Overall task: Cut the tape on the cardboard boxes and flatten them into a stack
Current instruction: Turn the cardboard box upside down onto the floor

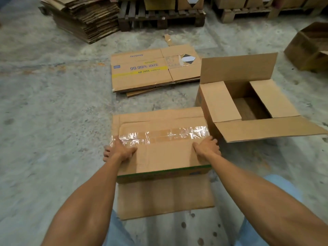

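On the concrete floor (53, 121), a tall pile of flattened cardboard (85, 16) sits far back by the pallets (159, 16). Nearer, an open box (248, 107) stands just right of the taped box (163, 148), with a low flat stack (150, 71) beyond. The left hand (119, 150) and right hand (207, 148) grip the taped box's two sides, thumbs on top beside the clear tape (159, 134).

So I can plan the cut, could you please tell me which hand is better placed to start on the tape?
Probably the left hand: it already rests on the end of the clear tape across the box. The right hand grips the opposite edge, just below the strip.
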